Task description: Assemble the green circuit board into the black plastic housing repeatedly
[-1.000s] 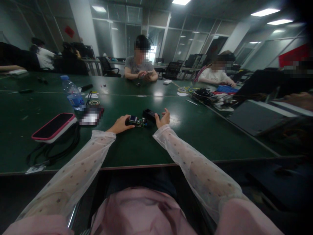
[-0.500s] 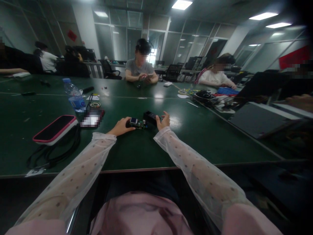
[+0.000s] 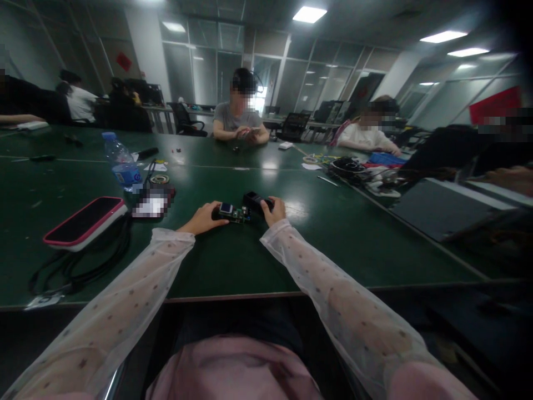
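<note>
My left hand [image 3: 205,218] is closed around the left end of a green circuit board [image 3: 236,213] that carries a small screen on top. My right hand [image 3: 275,211] grips the right end of a black plastic housing [image 3: 252,198], thumb on the near side and fingers behind. The housing lies just behind and to the right of the board, close to its right end. Whether the two touch, I cannot tell. Both are low over the green table [image 3: 233,266].
At the left are a pink-edged device [image 3: 85,221] with black cables, a phone-like item [image 3: 153,201], a tape roll [image 3: 160,179] and a water bottle [image 3: 120,161]. To the right sit a grey box [image 3: 441,208] and tangled cables [image 3: 350,166]. A person [image 3: 239,114] sits opposite.
My right hand's fingers, raised and spread earlier, have closed onto the black housing. My left hand keeps its hold on the circuit board. The view has shifted slightly.
</note>
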`<state>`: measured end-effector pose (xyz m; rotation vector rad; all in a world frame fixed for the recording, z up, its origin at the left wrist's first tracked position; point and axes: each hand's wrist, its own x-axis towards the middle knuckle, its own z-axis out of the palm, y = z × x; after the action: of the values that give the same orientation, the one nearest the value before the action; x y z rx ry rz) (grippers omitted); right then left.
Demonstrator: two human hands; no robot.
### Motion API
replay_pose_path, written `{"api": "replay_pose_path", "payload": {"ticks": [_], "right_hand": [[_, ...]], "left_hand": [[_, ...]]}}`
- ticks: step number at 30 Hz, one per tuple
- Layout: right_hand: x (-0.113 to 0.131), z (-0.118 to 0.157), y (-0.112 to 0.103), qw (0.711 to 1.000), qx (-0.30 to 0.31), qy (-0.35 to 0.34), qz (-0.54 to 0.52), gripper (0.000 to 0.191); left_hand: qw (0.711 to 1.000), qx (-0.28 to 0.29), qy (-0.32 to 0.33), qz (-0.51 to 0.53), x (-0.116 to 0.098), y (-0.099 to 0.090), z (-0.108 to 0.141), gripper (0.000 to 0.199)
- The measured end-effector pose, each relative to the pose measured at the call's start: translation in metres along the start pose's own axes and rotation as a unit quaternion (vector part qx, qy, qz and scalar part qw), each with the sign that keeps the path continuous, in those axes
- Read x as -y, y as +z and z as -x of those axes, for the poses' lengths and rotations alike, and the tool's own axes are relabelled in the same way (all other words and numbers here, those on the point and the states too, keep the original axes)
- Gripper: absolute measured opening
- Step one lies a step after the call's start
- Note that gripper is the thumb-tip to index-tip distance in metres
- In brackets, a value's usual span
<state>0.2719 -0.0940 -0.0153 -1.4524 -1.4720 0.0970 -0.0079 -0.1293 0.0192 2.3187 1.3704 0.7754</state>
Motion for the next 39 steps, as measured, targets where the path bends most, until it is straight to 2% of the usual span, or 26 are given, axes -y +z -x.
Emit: {"api": "replay_pose_path", "payload": {"ticks": [9,19,27,35,39], "right_hand": [[0.002,-0.001,-0.002,0.999,0.026,0.002,-0.018,0.047],[-0.008,-0.001,0.004,0.998,0.038,-0.038,-0.018,0.057],[-0.009,-0.002,0.004,0.999,0.040,-0.012,-0.009,0.049],[-0.012,-0.003,0.002,0.999,0.044,0.003,-0.015,0.056],[-0.009,-0.003,-0.002,0.998,0.060,0.002,-0.013,0.052]], "left_hand": [[1.000,0.001,-0.003,0.005,-0.005,-0.002,0.002,0.063],[1.000,-0.013,0.005,-0.008,0.001,0.003,-0.001,0.060],[1.000,-0.006,0.009,0.004,-0.004,0.000,0.001,0.060],[1.000,-0.005,0.005,0.016,0.002,0.001,-0.001,0.059],[0.999,0.003,0.013,0.036,0.004,0.001,-0.002,0.060]]}}
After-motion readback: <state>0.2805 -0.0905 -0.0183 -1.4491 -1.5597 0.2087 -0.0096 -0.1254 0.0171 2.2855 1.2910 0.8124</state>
